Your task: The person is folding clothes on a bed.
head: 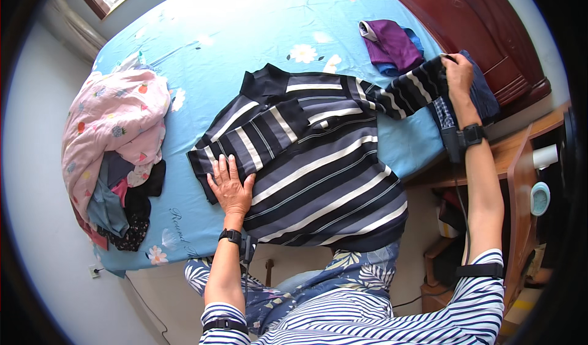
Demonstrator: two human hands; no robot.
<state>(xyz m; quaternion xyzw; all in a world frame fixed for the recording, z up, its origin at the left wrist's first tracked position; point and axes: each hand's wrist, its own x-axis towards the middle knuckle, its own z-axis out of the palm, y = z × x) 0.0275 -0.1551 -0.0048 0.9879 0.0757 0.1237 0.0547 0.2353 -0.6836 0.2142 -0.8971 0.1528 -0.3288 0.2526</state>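
A long-sleeved collared top with black, grey and white stripes [321, 175] lies spread on the bed, its dark collar toward the far side and its hem over the near edge. One sleeve is folded across its front at the left. My left hand [231, 188] presses flat on that folded part, fingers apart. Out to the right, my right hand [457, 76] grips the cuff end of the other sleeve, which stretches away from the shoulder. Just left of my right hand sits a folded purple garment [392, 46] on top of blue cloth.
A pile of clothes with a pink fruit-print cloth [124, 101] lies on the left of the blue floral bed sheet [220, 32]. Dark blue folded clothes [482, 90] are beyond my right hand. A dark red headboard [464, 28] and a wooden desk [519, 147] border the right side.
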